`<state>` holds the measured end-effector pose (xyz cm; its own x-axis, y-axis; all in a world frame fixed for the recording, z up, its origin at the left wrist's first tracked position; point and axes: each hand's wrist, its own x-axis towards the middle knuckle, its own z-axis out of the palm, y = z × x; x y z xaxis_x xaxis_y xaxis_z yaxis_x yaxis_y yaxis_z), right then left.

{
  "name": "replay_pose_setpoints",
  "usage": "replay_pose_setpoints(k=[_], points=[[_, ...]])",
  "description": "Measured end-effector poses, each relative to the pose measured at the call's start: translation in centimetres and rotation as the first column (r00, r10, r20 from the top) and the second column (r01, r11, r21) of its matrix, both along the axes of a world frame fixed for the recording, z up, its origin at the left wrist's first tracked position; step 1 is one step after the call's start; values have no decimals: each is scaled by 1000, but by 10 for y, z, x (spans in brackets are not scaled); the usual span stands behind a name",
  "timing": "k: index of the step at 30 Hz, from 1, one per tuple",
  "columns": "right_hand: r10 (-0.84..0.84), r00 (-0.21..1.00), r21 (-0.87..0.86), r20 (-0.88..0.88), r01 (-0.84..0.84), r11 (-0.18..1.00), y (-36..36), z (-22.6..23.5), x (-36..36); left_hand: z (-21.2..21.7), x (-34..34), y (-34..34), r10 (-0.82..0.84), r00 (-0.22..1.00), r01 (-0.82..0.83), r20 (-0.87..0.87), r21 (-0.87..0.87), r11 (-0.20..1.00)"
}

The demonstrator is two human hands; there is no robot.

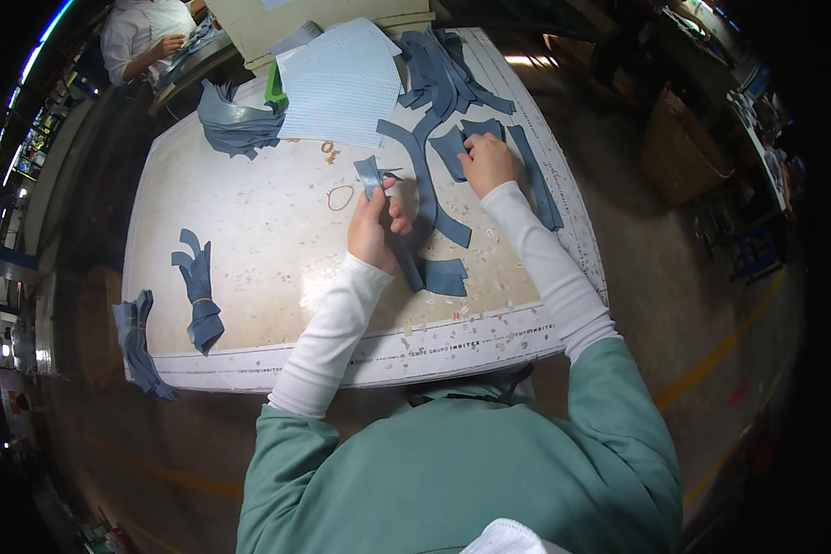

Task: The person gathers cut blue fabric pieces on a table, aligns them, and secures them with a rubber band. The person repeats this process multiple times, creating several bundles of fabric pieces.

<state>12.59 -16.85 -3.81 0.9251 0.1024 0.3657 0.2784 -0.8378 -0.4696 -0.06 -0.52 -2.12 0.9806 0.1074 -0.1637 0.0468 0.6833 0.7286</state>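
Observation:
My left hand (375, 231), over the middle of the table, is closed around a blue cut strip (369, 174). One end sticks up past the fingers, and a length of it seems to hang below the palm. A small dark pointed tool (393, 173) shows by the fingertips; its kind is hard to make out. Farther right, my right hand (489, 166) pinches at the short blue pieces (450, 152) lying on the table. Between the hands a long curved blue strip (424, 185) lies flat. Another blue piece (445, 277) rests just below.
The white table (240, 194) holds stacked blue strips (235, 120), perforated light-blue sheets (342, 83), rubber bands (340, 198) and more strips (443, 74). Tied bundles (200, 291) lie at left, one over the edge (138, 346). Another person (152, 42) works at far left.

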Motion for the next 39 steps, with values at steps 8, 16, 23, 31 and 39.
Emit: replay_pose_setpoints(k=[8,16,23,31,39], points=[[276,960,531,51,-260,806,-5,27,-14,4,2,0,24,1000,-23,19,-15,1000],[684,701,880,-203,-176,442,17,32,-73,2,0,-4,-22,999,16,-31,-184,983],[640,737,810,-218,-229,539,17,35,-80,6,-2,-7,-89,995,85,34,103,991],[261,963,-282,-60,-268,921,-49,55,48,11,-3,-9,-121,993,121,2,-25,992],[386,885,-375,-261,-462,804,-64,34,91,13,-3,-7,-126,992,126,4,-13,992]])
